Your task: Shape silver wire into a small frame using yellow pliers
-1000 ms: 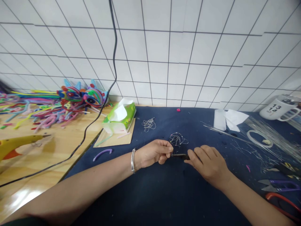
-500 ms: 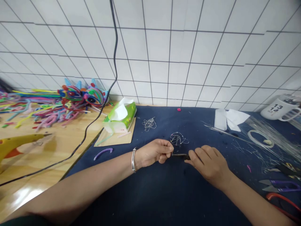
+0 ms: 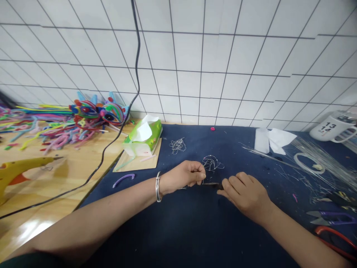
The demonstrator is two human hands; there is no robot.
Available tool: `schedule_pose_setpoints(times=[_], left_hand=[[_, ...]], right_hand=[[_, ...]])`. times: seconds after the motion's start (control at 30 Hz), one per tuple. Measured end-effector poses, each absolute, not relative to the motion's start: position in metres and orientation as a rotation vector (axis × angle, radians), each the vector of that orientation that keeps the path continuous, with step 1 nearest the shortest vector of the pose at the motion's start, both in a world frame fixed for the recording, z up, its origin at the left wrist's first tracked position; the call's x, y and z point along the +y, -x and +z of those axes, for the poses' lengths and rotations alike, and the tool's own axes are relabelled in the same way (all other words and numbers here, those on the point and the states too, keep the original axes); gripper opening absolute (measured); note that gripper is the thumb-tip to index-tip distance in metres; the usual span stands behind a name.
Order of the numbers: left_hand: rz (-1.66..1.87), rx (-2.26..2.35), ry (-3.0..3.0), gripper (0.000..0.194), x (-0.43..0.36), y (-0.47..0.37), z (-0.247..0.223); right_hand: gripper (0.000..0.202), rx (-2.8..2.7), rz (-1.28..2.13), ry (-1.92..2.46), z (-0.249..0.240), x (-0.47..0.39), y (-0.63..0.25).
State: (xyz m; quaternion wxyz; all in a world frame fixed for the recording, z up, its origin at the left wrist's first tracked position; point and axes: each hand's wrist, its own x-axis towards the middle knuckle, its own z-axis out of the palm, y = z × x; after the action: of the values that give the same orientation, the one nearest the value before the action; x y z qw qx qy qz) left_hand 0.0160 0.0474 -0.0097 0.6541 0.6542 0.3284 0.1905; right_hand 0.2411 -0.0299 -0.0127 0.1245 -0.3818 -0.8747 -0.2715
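My left hand (image 3: 187,174), with a silver bangle at its wrist, pinches a thin wire whose short end shows below the fingertips. My right hand (image 3: 245,193) is wrapped round a dark slim tool (image 3: 213,185), its narrow tip pointing left at the wire under my left fingertips. Most of the tool's handle is hidden in my palm. Just beyond my hands a loose tangle of silver wire (image 3: 211,163) lies on the dark blue cloth (image 3: 178,230). Another small bundle of wire pieces (image 3: 177,145) rests farther back to the left.
At the left are a yellow glue gun (image 3: 25,167), colourful fuzzy stems (image 3: 61,134) and a black cable (image 3: 103,152). A tissue pack (image 3: 145,136) sits on a board. To the right are long wires (image 3: 326,160), purple snips (image 3: 331,218), red-handled tool (image 3: 334,242) and mug (image 3: 333,127).
Both hands have shifted slightly. The tool tip has moved a little left and now sits just under my left fingertips. A thin bit of wire now shows below my left hand.
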Motion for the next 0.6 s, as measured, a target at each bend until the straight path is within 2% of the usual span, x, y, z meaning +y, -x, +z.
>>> schedule_pose_setpoints(times=[0.33,0.6], left_hand=[[0.497,0.703,-2.23,0.014,0.041,-0.014,0.009],[0.48,0.581,-2.469,0.016,0.04,-0.013,0.009]], right_hand=[[0.019,-2.587,-0.48,1.233,-0.011,-0.031,-0.237],[0.022,-2.55,-0.266,1.282,-0.011,-0.031,-0.235]])
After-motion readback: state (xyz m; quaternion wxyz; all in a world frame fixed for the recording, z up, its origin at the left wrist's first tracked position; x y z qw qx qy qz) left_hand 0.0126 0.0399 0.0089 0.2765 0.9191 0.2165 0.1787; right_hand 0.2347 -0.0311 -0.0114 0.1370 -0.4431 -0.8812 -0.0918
